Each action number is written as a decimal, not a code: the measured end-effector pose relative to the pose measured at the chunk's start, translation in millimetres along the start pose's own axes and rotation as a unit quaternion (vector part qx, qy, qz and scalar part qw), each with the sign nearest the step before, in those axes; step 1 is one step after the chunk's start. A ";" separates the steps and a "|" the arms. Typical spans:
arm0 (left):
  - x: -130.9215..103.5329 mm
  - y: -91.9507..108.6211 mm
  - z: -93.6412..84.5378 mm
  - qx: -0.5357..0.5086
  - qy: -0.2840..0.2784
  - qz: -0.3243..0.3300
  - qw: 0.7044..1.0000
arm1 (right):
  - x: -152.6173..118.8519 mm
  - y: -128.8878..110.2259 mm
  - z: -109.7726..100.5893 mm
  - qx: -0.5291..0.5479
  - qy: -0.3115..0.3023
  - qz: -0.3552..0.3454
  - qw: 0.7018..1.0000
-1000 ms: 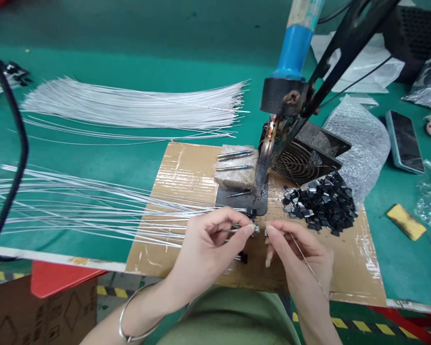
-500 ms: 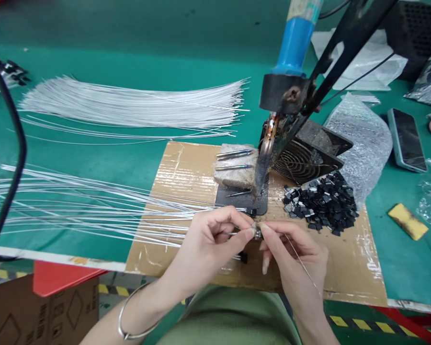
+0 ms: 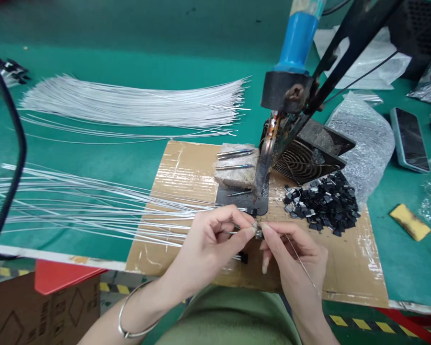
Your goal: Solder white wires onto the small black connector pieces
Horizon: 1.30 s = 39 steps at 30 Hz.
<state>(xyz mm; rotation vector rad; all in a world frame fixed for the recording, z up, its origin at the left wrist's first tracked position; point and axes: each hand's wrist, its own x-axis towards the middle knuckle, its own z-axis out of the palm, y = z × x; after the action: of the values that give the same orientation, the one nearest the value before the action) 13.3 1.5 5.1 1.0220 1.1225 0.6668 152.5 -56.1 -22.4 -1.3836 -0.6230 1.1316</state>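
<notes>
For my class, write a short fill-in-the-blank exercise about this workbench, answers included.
1. The left hand and right hand are close together over a sheet of brown ______.
2. The bracelet circles the ______ wrist.
3. The stained sponge is ______ in colour.

Missing words: cardboard; left; yellow.
</notes>
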 end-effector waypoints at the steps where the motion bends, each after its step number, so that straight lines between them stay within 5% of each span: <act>1: 0.2 -0.2 0.1 0.001 0.000 0.000 1.000 | 0.4 0.6 -0.7 -0.004 -0.008 -0.005 1.000; 11: 2.9 3.0 3.8 0.035 0.030 0.012 0.999 | 0.0 8.7 -16.7 -0.146 -0.042 -0.152 0.977; 19: 6.2 1.3 2.2 0.069 0.053 0.036 0.996 | -8.2 -4.6 -15.6 -0.183 0.016 -0.083 0.979; 28: 10.8 4.2 0.3 0.089 0.069 0.068 0.991 | 3.1 -8.4 -19.2 -0.178 -0.055 -0.143 0.972; 39: 12.5 7.9 -1.6 0.096 0.088 0.094 0.987 | -0.1 -21.9 0.2 -0.061 -0.038 -0.047 0.996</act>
<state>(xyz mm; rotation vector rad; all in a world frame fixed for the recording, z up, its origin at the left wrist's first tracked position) 16.4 15.9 7.1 1.2630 1.2727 0.8244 157.8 -52.3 -1.4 -1.4036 -0.8146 1.0898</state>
